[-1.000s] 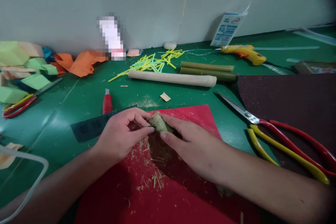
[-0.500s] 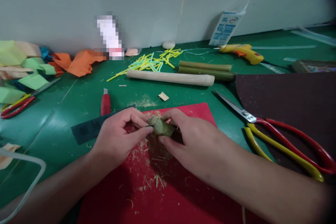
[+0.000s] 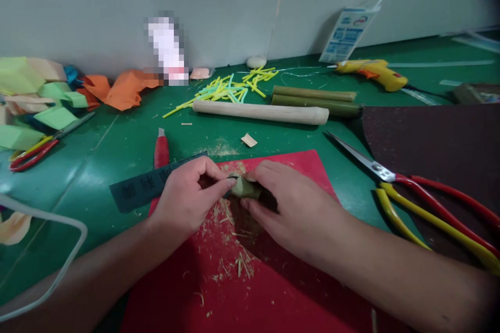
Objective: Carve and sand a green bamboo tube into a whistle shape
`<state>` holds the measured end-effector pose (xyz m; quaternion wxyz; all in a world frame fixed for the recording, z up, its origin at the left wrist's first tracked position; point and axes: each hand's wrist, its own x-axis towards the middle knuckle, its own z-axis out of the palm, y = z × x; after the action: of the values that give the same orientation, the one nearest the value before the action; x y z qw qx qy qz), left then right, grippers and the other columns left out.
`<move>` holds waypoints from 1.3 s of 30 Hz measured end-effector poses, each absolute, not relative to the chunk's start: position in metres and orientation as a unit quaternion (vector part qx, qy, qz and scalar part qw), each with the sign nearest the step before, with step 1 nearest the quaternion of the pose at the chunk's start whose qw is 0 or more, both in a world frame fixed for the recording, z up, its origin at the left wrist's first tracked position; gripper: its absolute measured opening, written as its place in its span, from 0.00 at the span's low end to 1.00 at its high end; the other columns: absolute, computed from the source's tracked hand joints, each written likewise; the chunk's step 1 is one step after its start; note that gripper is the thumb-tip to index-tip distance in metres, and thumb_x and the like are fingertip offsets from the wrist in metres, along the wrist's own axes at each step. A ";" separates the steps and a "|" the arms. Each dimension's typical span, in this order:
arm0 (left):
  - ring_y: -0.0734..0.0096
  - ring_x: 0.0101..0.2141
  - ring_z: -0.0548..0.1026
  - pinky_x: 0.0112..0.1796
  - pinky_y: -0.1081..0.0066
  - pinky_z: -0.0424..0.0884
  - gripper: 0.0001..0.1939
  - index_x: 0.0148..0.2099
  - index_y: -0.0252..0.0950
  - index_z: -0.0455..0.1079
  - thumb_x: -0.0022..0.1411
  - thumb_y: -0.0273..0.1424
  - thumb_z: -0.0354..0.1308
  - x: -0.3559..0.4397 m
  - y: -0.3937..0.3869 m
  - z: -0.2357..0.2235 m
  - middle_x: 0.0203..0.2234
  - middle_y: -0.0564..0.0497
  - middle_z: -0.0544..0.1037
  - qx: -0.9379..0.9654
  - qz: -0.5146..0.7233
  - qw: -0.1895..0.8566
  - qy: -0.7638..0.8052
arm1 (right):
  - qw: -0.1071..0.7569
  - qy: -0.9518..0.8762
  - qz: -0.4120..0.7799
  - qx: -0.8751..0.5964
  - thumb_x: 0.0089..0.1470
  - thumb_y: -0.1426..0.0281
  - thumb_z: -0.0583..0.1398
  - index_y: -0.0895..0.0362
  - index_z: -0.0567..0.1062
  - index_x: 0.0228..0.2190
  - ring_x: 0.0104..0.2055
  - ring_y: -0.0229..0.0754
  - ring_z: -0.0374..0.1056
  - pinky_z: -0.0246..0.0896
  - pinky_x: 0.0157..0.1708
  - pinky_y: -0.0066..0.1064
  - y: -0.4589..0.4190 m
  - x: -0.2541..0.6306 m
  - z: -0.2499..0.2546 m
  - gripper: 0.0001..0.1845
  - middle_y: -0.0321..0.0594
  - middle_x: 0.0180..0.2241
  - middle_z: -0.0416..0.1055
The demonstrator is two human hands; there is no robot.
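Observation:
My right hand (image 3: 283, 195) is closed around a short green bamboo piece (image 3: 245, 188), its thumb below and fingers on top. Pinched between the thumb and fingers of my left hand (image 3: 193, 192) is a small dark piece of what looks like sandpaper (image 3: 233, 179), pressed against the bamboo's left end. Most of that dark piece is hidden by the fingers. Both hands are over a red mat (image 3: 167, 291) strewn with fine shavings. A dark strip with printing, like sandpaper (image 3: 136, 191), lies left of my left hand, beside a red-handled knife (image 3: 161, 150).
Large red-and-yellow-handled scissors (image 3: 390, 177) lie at right by a dark brown sheet (image 3: 437, 140). Behind are a pale stick (image 3: 261, 113), green bamboo lengths (image 3: 316, 106), yellow sticks (image 3: 214, 92) and a yellow glue gun (image 3: 371, 73). Folded papers (image 3: 54, 93) and scissors (image 3: 35, 156) lie left.
The camera view has shifted slightly, moving the scene rightward. The bamboo piece has turned a little, and my left fingers now cover more of its end.

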<state>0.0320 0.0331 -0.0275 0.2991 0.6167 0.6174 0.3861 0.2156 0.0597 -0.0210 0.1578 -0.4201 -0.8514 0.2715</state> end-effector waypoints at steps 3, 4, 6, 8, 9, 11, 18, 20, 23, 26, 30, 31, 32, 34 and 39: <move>0.74 0.26 0.70 0.29 0.72 0.66 0.09 0.27 0.36 0.68 0.56 0.33 0.63 0.030 0.033 -0.026 0.23 0.54 0.73 0.615 0.371 0.323 0.616 | 0.159 -0.851 0.272 -0.421 0.54 0.73 0.57 0.56 0.69 0.30 0.35 0.42 0.61 0.55 0.33 0.33 0.060 0.215 -0.020 0.02 0.40 0.32 0.66; 0.73 0.27 0.71 0.31 0.71 0.67 0.09 0.26 0.36 0.68 0.55 0.32 0.63 0.029 0.032 -0.026 0.24 0.54 0.73 0.622 0.365 0.334 0.607 | 0.162 -0.850 0.273 -0.420 0.54 0.73 0.57 0.56 0.69 0.30 0.35 0.41 0.61 0.56 0.33 0.33 0.060 0.215 -0.020 0.02 0.40 0.33 0.66; 0.72 0.30 0.72 0.34 0.70 0.67 0.09 0.26 0.36 0.67 0.55 0.30 0.63 0.027 0.030 -0.026 0.27 0.52 0.74 0.640 0.362 0.343 0.585 | 0.164 -0.851 0.274 -0.417 0.54 0.73 0.58 0.56 0.68 0.28 0.34 0.41 0.61 0.55 0.32 0.33 0.061 0.215 -0.020 0.03 0.40 0.32 0.66; 0.71 0.32 0.73 0.35 0.69 0.68 0.09 0.25 0.36 0.68 0.55 0.29 0.63 0.027 0.029 -0.027 0.29 0.52 0.74 0.646 0.371 0.337 0.576 | 0.163 -0.851 0.273 -0.417 0.55 0.71 0.58 0.56 0.67 0.27 0.33 0.41 0.61 0.55 0.31 0.32 0.062 0.216 -0.020 0.05 0.39 0.31 0.66; 0.71 0.32 0.73 0.35 0.69 0.68 0.09 0.26 0.36 0.68 0.55 0.30 0.63 0.027 0.029 -0.028 0.28 0.52 0.75 0.643 0.377 0.331 0.579 | 0.163 -0.850 0.272 -0.420 0.54 0.71 0.59 0.56 0.67 0.27 0.33 0.41 0.61 0.55 0.31 0.32 0.062 0.216 -0.020 0.05 0.39 0.31 0.66; 0.71 0.30 0.72 0.33 0.70 0.68 0.09 0.27 0.36 0.68 0.56 0.31 0.63 0.031 0.031 -0.028 0.26 0.53 0.74 0.632 0.381 0.317 0.596 | 0.159 -0.848 0.273 -0.425 0.54 0.71 0.58 0.56 0.67 0.27 0.33 0.41 0.61 0.55 0.31 0.32 0.063 0.216 -0.020 0.05 0.40 0.31 0.66; 0.73 0.27 0.71 0.30 0.71 0.67 0.09 0.26 0.36 0.68 0.56 0.32 0.63 0.034 0.031 -0.025 0.24 0.53 0.74 0.646 0.362 0.276 0.613 | 0.157 -0.850 0.270 -0.423 0.54 0.72 0.57 0.56 0.67 0.27 0.33 0.40 0.60 0.55 0.30 0.31 0.063 0.215 -0.021 0.04 0.40 0.32 0.66; 0.71 0.30 0.73 0.32 0.71 0.68 0.09 0.25 0.36 0.68 0.56 0.30 0.63 0.033 0.028 -0.026 0.27 0.52 0.75 0.667 0.361 0.275 0.590 | 0.154 -0.847 0.271 -0.430 0.54 0.70 0.58 0.55 0.66 0.26 0.32 0.40 0.60 0.53 0.29 0.31 0.063 0.215 -0.022 0.06 0.40 0.31 0.66; 0.71 0.31 0.73 0.32 0.71 0.68 0.09 0.26 0.36 0.69 0.56 0.31 0.63 0.034 0.027 -0.028 0.28 0.52 0.75 0.657 0.371 0.269 0.599 | 0.154 -0.847 0.272 -0.429 0.55 0.70 0.57 0.55 0.65 0.27 0.32 0.40 0.59 0.53 0.29 0.32 0.063 0.216 -0.023 0.06 0.39 0.31 0.65; 0.73 0.26 0.70 0.29 0.72 0.66 0.10 0.26 0.37 0.68 0.56 0.33 0.63 0.037 0.032 -0.027 0.23 0.55 0.73 0.633 0.377 0.262 0.623 | 0.158 -0.849 0.275 -0.423 0.55 0.72 0.57 0.55 0.65 0.27 0.33 0.40 0.60 0.54 0.30 0.32 0.062 0.216 -0.023 0.05 0.40 0.32 0.66; 0.75 0.25 0.68 0.28 0.73 0.65 0.09 0.27 0.37 0.68 0.56 0.32 0.63 0.037 0.034 -0.025 0.22 0.55 0.72 0.634 0.372 0.261 0.625 | 0.164 -0.851 0.276 -0.417 0.55 0.72 0.57 0.56 0.66 0.28 0.34 0.40 0.60 0.54 0.32 0.32 0.062 0.216 -0.022 0.04 0.39 0.31 0.66; 0.74 0.26 0.69 0.29 0.72 0.65 0.09 0.27 0.36 0.68 0.56 0.31 0.63 0.036 0.034 -0.025 0.23 0.55 0.73 0.639 0.372 0.271 0.616 | 0.163 -0.849 0.274 -0.421 0.55 0.71 0.57 0.55 0.66 0.27 0.33 0.40 0.60 0.54 0.31 0.32 0.063 0.216 -0.022 0.05 0.39 0.30 0.65; 0.73 0.27 0.71 0.31 0.72 0.66 0.09 0.26 0.36 0.68 0.56 0.31 0.64 0.035 0.033 -0.025 0.24 0.54 0.73 0.646 0.373 0.280 0.605 | 0.161 -0.848 0.272 -0.425 0.55 0.71 0.57 0.55 0.66 0.27 0.33 0.40 0.60 0.53 0.30 0.32 0.063 0.216 -0.022 0.06 0.39 0.30 0.65; 0.72 0.30 0.72 0.33 0.71 0.67 0.10 0.25 0.36 0.67 0.55 0.30 0.64 0.034 0.032 -0.027 0.26 0.53 0.74 0.656 0.378 0.285 0.587 | 0.155 -0.848 0.269 -0.430 0.55 0.70 0.58 0.55 0.65 0.27 0.32 0.40 0.60 0.53 0.29 0.32 0.063 0.215 -0.023 0.06 0.39 0.30 0.65; 0.74 0.25 0.69 0.28 0.72 0.65 0.09 0.27 0.36 0.68 0.57 0.32 0.63 0.037 0.034 -0.026 0.22 0.55 0.73 0.623 0.381 0.267 0.628 | 0.166 -0.850 0.267 -0.423 0.55 0.72 0.57 0.55 0.66 0.28 0.33 0.41 0.61 0.55 0.32 0.32 0.064 0.215 -0.023 0.04 0.40 0.31 0.66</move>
<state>0.0375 0.0344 -0.0263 0.2672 0.6234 0.6282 0.3811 0.2147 0.0639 -0.0230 0.1664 -0.4228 -0.8500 0.2667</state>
